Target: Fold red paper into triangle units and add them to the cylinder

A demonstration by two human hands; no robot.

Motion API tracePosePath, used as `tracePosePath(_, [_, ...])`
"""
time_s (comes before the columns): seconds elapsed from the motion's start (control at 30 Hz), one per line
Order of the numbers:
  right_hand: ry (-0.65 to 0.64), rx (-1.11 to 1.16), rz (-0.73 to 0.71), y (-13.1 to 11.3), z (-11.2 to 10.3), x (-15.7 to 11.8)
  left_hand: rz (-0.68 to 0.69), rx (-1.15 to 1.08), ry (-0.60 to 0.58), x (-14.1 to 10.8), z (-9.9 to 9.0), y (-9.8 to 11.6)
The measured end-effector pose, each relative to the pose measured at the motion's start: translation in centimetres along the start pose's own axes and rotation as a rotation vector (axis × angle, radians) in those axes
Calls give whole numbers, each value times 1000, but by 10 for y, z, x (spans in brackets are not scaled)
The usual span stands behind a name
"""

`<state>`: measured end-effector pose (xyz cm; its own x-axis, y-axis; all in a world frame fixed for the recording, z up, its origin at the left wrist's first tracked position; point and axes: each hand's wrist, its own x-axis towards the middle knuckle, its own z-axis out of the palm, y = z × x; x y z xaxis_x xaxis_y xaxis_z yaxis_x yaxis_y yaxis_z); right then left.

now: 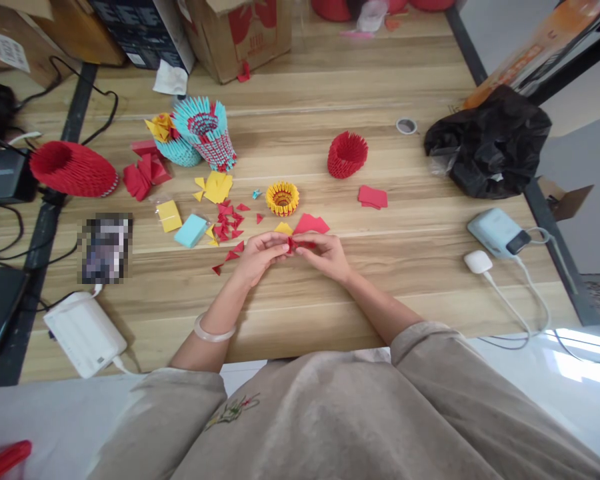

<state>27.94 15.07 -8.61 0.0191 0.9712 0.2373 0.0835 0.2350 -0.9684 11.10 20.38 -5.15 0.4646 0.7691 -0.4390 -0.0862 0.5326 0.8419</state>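
Note:
Between the fingertips of my left hand (260,257) and my right hand (326,257) is a small piece of red paper (293,245), pinched from both sides and partly hidden. Just beyond my fingers lie red paper slips (311,224) and a bit of yellow paper (283,229). Left of my left hand is a scatter of folded red paper triangles (225,223). A small yellow and red ring of folded pieces (283,199) stands upright farther back, and a red folded-paper cup (347,155) stands behind it to the right.
Turquoise folded-paper vases (213,137) and a red one lying tilted (73,169) are at the left. A white power bank (85,333), a blue charger (497,233) with cables and a black bag (487,143) lie towards the sides. Cardboard boxes (235,40) line the back.

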Motion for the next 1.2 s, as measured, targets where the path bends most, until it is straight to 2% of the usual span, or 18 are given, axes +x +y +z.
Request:
tracePosePath(0.2, [139, -79, 42, 6, 2, -3, -150, 22, -98, -2, -4, 5])
tracePosePath(0.3, [164, -127, 31, 7, 3, -3, -174, 3, -92, -1, -5, 3])
tracePosePath(0.5, [57, -230, -141, 1, 0, -3, -146, 8, -78, 2, -7, -2])
tracePosePath(0.73, [-102, -355, -336, 9, -6, -4, -147, -14, -34, 3, -8, -2])
tracePosePath(1.0, [-127, -440, -519, 14, -6, -4, -138, 0, -1, 4, -10, -4])
tracePosePath(1.1, [-132, -432, -532, 14, -5, -3, -111, 40, -19, 4, -10, -5])
tracePosePath(1.2, [-164, -396, -453, 12, -4, -3, -87, 98, -22, 3, -9, -5])
